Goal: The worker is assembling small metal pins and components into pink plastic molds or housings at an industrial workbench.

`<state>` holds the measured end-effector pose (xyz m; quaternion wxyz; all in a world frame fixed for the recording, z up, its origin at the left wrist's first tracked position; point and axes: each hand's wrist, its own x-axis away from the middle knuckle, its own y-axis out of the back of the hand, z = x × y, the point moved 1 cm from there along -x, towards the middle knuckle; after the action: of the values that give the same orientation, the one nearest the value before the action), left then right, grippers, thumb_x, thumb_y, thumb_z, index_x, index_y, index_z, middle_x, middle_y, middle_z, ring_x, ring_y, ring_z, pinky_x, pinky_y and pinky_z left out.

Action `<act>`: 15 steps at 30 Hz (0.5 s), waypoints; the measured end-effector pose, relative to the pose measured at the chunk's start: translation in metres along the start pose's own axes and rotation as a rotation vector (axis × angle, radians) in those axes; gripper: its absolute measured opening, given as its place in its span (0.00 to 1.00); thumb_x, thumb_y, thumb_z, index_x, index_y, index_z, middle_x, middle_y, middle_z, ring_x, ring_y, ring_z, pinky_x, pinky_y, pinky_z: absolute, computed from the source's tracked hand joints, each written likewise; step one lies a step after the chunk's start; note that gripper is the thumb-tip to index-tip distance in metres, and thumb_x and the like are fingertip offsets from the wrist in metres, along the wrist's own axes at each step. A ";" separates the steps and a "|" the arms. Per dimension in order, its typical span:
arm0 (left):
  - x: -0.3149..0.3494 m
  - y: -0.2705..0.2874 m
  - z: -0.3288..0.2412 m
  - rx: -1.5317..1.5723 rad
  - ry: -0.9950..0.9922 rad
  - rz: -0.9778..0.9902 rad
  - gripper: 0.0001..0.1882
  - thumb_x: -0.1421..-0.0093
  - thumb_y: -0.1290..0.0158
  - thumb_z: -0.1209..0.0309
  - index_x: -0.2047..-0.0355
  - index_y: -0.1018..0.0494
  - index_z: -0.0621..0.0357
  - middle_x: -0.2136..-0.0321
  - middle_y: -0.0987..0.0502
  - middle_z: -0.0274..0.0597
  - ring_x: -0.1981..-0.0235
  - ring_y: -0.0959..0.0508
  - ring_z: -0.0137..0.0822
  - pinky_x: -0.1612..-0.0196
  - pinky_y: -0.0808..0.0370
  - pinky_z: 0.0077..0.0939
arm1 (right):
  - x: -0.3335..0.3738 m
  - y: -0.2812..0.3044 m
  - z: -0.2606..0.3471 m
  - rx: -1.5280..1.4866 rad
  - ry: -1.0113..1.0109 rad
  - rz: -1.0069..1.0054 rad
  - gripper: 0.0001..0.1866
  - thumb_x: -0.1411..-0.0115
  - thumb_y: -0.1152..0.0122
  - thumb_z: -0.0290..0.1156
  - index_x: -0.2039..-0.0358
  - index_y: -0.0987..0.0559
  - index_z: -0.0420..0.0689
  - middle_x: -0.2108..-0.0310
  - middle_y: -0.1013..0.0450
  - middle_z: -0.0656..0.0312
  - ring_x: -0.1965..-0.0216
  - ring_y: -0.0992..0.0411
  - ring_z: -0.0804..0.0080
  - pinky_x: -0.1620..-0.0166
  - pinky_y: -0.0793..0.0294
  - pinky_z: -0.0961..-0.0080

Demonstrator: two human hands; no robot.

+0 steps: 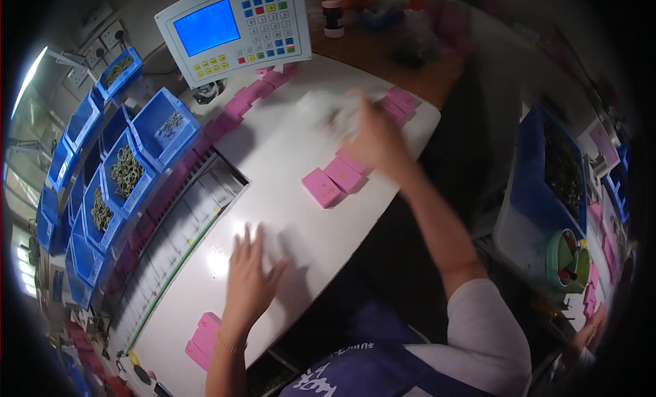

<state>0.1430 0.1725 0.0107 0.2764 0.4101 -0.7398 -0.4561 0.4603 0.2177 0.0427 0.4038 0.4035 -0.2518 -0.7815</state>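
Observation:
My left hand (249, 277) lies flat on the white table (273, 158), fingers spread, holding nothing. My right hand (372, 137) reaches to the far side of the table and is blurred by motion; it seems to grip a pale clump of something (338, 113), but the blur hides what it is. Just below that hand lie pink rectangular blocks (333, 180) side by side. More pink blocks (239, 103) line the table's far left edge, and a pair of pink blocks (203, 339) sits beside my left wrist.
A white control panel (236, 28) with a blue screen and coloured keys stands at the back. Blue bins (130, 168) with small metal parts are stacked at the left. A large blue bin (547, 185) and a green cup (564, 257) stand at right. Another person's hand (588, 335) shows at lower right.

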 end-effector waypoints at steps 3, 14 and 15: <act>-0.059 -0.037 -0.031 -0.069 -0.248 -0.079 0.45 0.40 0.40 0.52 0.29 0.48 0.52 0.29 0.50 0.60 0.29 0.50 0.64 0.33 0.43 0.56 | -0.066 0.017 -0.106 0.341 -0.156 -0.083 0.20 0.53 0.33 0.33 0.57 0.21 0.42 0.56 0.27 0.48 0.52 0.26 0.50 0.49 0.26 0.55; -0.097 -0.105 -0.084 -0.251 -0.125 -0.312 0.52 0.47 0.44 0.35 0.32 0.43 0.55 0.33 0.46 0.65 0.33 0.48 0.73 0.46 0.42 0.83 | -0.079 0.011 -0.182 0.002 -0.208 0.419 0.26 0.49 0.36 0.44 0.54 0.22 0.39 0.57 0.22 0.43 0.53 0.23 0.47 0.50 0.26 0.60; -0.091 -0.097 -0.069 -0.251 -0.075 -0.280 0.52 0.46 0.46 0.34 0.31 0.44 0.55 0.33 0.47 0.66 0.33 0.50 0.73 0.45 0.44 0.84 | -0.068 0.009 -0.169 0.003 -0.191 0.437 0.26 0.49 0.36 0.44 0.54 0.22 0.39 0.57 0.22 0.43 0.53 0.23 0.47 0.50 0.26 0.60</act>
<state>0.2784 0.1960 -0.0497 0.2312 0.4540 -0.6228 -0.5938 0.6289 0.2585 -0.0145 0.5370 0.2643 -0.3711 -0.7100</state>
